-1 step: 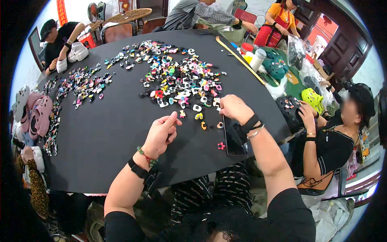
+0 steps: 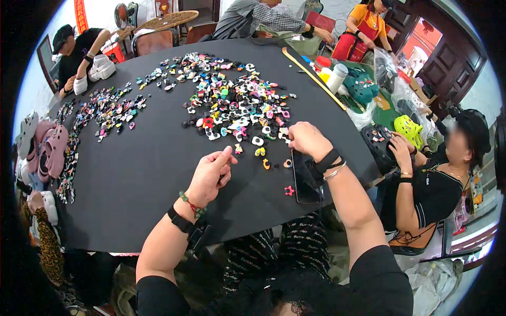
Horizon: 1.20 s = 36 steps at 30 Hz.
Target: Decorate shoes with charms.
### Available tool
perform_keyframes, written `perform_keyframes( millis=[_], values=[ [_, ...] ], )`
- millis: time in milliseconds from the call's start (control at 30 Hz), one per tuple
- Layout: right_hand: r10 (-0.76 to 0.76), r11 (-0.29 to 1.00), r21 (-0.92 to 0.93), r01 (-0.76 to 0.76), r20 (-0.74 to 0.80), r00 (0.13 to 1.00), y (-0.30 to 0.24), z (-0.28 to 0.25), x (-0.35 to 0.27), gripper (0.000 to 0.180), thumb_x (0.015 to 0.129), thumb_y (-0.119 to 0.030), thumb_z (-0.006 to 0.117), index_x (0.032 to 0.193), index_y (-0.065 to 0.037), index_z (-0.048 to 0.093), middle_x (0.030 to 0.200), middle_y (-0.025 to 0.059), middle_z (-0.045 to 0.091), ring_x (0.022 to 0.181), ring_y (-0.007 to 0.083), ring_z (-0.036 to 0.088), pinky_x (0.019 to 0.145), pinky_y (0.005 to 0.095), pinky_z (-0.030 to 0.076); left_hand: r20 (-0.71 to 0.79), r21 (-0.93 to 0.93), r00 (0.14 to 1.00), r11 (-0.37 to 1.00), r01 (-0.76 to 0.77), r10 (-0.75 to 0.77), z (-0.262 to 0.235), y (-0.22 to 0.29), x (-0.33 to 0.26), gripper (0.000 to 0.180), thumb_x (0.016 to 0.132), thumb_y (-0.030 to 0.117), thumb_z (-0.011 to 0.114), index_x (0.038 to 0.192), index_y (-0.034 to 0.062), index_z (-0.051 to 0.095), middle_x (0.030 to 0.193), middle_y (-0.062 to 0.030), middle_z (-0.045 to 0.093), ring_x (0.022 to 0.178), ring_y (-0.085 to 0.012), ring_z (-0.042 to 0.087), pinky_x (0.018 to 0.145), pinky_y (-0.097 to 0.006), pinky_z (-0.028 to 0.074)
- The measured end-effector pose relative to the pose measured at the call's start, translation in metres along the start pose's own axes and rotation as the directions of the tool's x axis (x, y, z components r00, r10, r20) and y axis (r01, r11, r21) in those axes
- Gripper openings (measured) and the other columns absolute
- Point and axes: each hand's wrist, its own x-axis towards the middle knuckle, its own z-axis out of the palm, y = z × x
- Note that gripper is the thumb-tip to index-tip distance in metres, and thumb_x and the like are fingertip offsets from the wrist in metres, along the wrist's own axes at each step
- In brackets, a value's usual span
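Viewed from above: a broad, smooth black desk (image 2: 126,195), strewn with small, multicoloured moulded charms. Heaped beyond the hands, a large charm pile (image 2: 232,105); farther left, a smaller charm cluster (image 2: 118,113). Near centre, raised over the desk, a bare left hand (image 2: 210,171), thumb up and fingers curled; contents of that grip, if any, impossible to make out. At the pile's near right fringe, a bare right hand (image 2: 310,139), bent downward, fingers gathered close together; fingertips partly hidden, any charm in that grip impossible to confirm. Beneath the right wrist, a flat black phone-like slab (image 2: 303,192). Loose between the hands: a yellow twin-lobed charm (image 2: 260,151), an orange-yellow charm (image 2: 266,164), a round brown-and-white charm (image 2: 288,163) and, nearer the body, a pink flower-shaped charm (image 2: 289,190). Probably very light, rubbery, slightly springy and hard to break, yet small enough to skid or flip on the smooth surface. Best taken singly, by the outer rim, between thumb and forefinger. At far left, pale pink foam clogs (image 2: 55,150); at right, a black clog (image 2: 378,139) beside a co-worker's hands (image 2: 401,147).
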Motion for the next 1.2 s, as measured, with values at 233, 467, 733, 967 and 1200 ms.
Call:
perform_keyframes(
  millis=[233, 467, 733, 967, 1200],
  values=[
    [-0.096, 0.936, 0.302, 0.181, -0.276, 0.956, -0.012, 0.021, 0.019, 0.033, 0.067, -0.026, 0.081, 0.077, -0.003, 0.061, 0.082, 0.0147, 0.063, 0.085, 0.0324, 0.062, 0.074, 0.0427, 0.050, -0.016, 0.014, 1.000, 1.000, 0.013, -0.013, 0.003, 0.000, 0.002, 0.032, 0.097, 0.032, 0.056, 0.078, 0.0061, 0.056, 0.054, 0.0055, 0.039, 0.043, -0.0072, 0.036, 0.040, -0.022, 0.025],
    [-0.079, 0.953, 0.264, 0.147, -0.252, 0.964, -0.011, 0.027, 0.027, 0.029, 0.071, -0.023, 0.077, 0.081, -0.002, 0.060, 0.084, 0.0183, 0.062, 0.081, 0.0352, 0.062, 0.074, 0.0432, 0.051, -0.002, -0.001, 1.000, 1.000, 0.006, -0.006, 0.000, -0.002, 0.003, 0.032, 0.097, 0.031, 0.057, 0.076, 0.0070, 0.056, 0.054, 0.0056, 0.039, 0.043, -0.0070, 0.036, 0.040, -0.022, 0.024],
    [-0.059, 0.915, 0.333, 0.228, -0.448, 0.892, -0.012, 0.016, 0.014, 0.016, 0.074, -0.012, 0.064, 0.076, 0.000, 0.055, 0.074, 0.0170, 0.060, 0.074, 0.0365, 0.061, 0.066, 0.0436, 0.050, -0.009, 0.008, 1.000, 1.000, 0.000, 0.000, -0.002, -0.003, 0.003, 0.032, 0.097, 0.030, 0.056, 0.075, 0.0072, 0.055, 0.055, 0.0058, 0.040, 0.043, -0.0065, 0.036, 0.039, -0.022, 0.024],
    [0.184, 0.581, 0.784, 0.221, -0.390, 0.902, -0.011, 0.008, 0.001, 0.015, 0.077, -0.004, 0.068, 0.089, 0.002, 0.061, 0.076, 0.0088, 0.066, 0.067, 0.0120, 0.063, 0.064, 0.0272, 0.052, 0.013, 0.008, 1.000, 1.000, 0.026, -0.026, 0.002, -0.002, -0.001, 0.031, 0.096, 0.030, 0.057, 0.075, 0.0071, 0.055, 0.055, 0.0057, 0.039, 0.044, -0.0068, 0.037, 0.041, -0.022, 0.026],
    [0.174, 0.575, 0.788, 0.222, -0.383, 0.907, 0.004, 0.011, 0.001, 0.014, 0.080, -0.006, 0.068, 0.092, 0.002, 0.068, 0.086, 0.0085, 0.070, 0.073, 0.0123, 0.066, 0.069, 0.0260, 0.053, 0.010, 0.004, 0.999, 0.999, 0.032, -0.032, 0.004, 0.000, 0.000, 0.031, 0.096, 0.030, 0.058, 0.075, 0.0071, 0.055, 0.055, 0.0051, 0.039, 0.044, -0.0073, 0.039, 0.041, -0.023, 0.025]
  ],
)
